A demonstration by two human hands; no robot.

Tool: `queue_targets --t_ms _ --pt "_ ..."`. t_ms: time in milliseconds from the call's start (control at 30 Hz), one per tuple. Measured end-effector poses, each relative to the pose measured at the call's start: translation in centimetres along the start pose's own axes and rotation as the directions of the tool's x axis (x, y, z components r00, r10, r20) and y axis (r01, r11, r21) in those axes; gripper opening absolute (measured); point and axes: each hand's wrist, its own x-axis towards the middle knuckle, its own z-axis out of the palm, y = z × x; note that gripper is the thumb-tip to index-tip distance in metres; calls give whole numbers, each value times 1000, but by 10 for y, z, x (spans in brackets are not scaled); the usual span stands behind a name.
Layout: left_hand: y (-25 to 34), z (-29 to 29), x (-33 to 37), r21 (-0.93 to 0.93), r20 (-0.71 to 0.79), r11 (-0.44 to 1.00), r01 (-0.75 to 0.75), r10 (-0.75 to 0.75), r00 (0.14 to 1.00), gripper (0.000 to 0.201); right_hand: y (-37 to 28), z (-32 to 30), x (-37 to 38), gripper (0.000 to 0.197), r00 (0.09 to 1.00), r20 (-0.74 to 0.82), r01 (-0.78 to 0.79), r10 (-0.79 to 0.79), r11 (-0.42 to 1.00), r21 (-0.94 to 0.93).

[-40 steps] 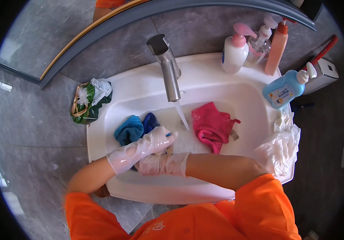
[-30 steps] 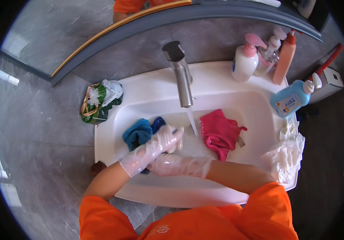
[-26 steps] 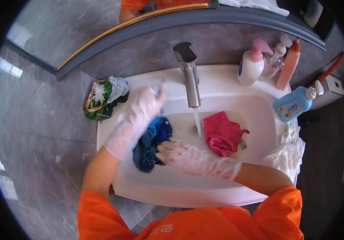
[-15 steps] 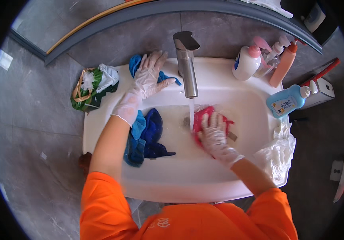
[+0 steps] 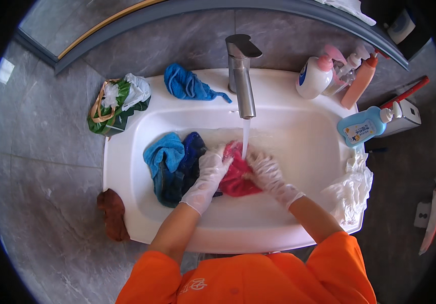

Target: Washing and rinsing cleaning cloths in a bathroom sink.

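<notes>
In the white sink, a wet red cloth lies under water running from the metal faucet. My left hand, in a see-through glove, grips the cloth's left side, its fingertips partly hidden at the edge. From the right, my gloved right hand holds the cloth's other side with bent fingers. Left of my hands lie a dark blue cloth, partly behind my left hand, and a light blue-teal cloth. A twisted blue cloth rests on the back ledge, left of the faucet.
A white pump bottle, an orange bottle and a light blue pump bottle stand at the right rim. Crumpled clear plastic lies below them. A green bag and brown cloth sit at the left edge.
My left hand has left the blue cloth on the back ledge and come down to the red cloth. The red cloth has shifted left and nearer, with my right hand still at it.
</notes>
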Motion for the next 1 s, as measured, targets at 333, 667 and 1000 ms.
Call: queue_targets --t_ms 333,667,1000 --pt "-6 0 -16 -824 -297 545 -156 -181 937 19 11 -57 4 49 849 182 -510 496 678 529" --pt "2 -70 -68 -974 214 29 223 -184 959 29 56 -120 -59 35 689 65 -161 722 65 985" --pt "29 -23 -54 28 161 982 -189 182 970 98 37 -47 -14 105 740 -271 -533 616 783 321"
